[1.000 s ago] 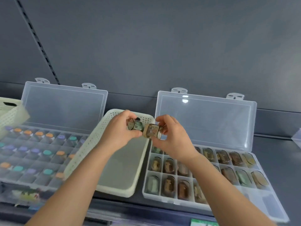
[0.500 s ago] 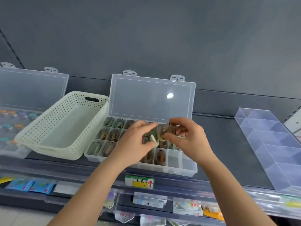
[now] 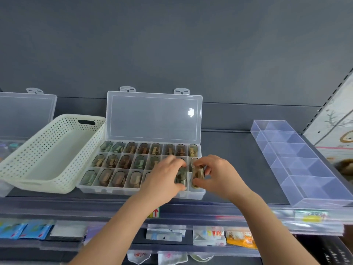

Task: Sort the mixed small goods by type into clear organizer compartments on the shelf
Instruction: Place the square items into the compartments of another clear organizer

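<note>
Now, your left hand [image 3: 164,175]: fingers curled round a greenish capsule [image 3: 181,176], held low over the front row of the open organizer [image 3: 133,190], near its right end.
Your right hand [image 3: 217,175]: fingers and thumb pinch a brownish capsule [image 3: 198,174], just beside the green one, over the organizer's front right corner.
Change: a second ago you held both capsules end to end, up above the basket [image 3: 53,150] and the organizer; now they sit side by side, down at the compartments.
Meaning: you have split the pair and, I judge, are about to seat each in its own cell. Your fingers hide whether either capsule already rests in a cell.
Organizer: every back-row cell holds one capsule, and so does every cell in view in the other rows; your hands cover the front right cells.
Basket: white and perforated, just left of the organizer on the shelf [image 3: 238,169].
</note>
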